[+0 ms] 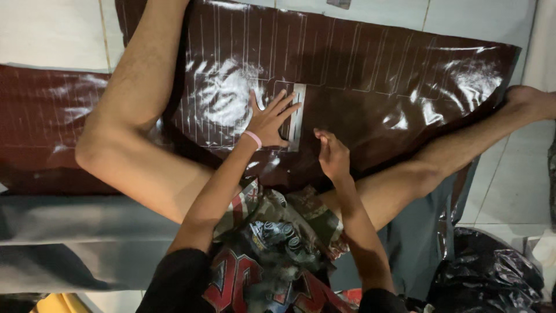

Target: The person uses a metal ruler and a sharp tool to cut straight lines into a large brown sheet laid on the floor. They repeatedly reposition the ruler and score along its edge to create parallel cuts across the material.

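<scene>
Person sits on a tiled floor (52,29) with a glossy dark brown sheet (359,75), probably faux leather, spread out in front, legs splayed over it, which likely helps keep it flat. The sheet covers most of the floor ahead, its far edge near the top of the view, its right edge curling up toward the foot (530,99). White marked lines run in rows across it.

Left hand (269,120) lies flat, fingers spread, palm down on a pale strip template or ruler (297,116) near the sheet's near edge, about centre; the spread looks meant to pin the strip so it does not slide. A pink band sits on that wrist.

Right hand (333,155) is just right of the strip's near end, fingers curled together as if pinching a small marker or blade; the tool itself is hidden, cannot tell.

Grey fabric (69,232) lies under the sheet at the left; black plastic bag (492,272) at lower right.
</scene>
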